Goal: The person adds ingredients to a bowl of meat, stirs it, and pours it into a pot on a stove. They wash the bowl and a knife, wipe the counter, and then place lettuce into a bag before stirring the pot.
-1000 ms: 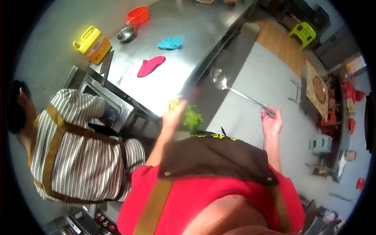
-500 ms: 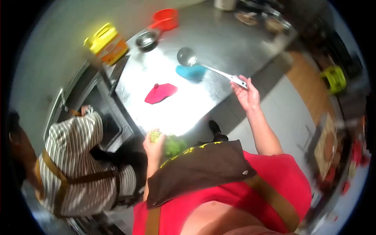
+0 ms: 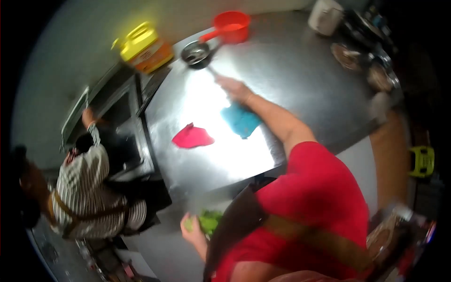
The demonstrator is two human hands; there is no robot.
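Note:
My left hand (image 3: 192, 231) is low at the front edge of the steel table (image 3: 300, 75), closed around leafy greens (image 3: 210, 221). My right hand (image 3: 234, 89) reaches over the table, closed on the ladle handle (image 3: 212, 70). The handle is smeared by motion, and its far end meets a small metal bowl (image 3: 195, 54); the ladle's scoop cannot be told apart from that bowl. Just below my right hand lies a blue cloth (image 3: 240, 120). A pink-red cloth (image 3: 192, 136) lies to its left.
A red dipper (image 3: 232, 27) and a yellow jug (image 3: 146, 47) stand at the back. At the back right is a white container (image 3: 325, 18) near bagged items. A co-worker in a striped shirt (image 3: 89, 188) is at the sink (image 3: 145, 141) on the left.
My right hand has swung left and forward over the table with the ladle, from the right side to near the small bowl. The co-worker's arm has reached further toward the tap.

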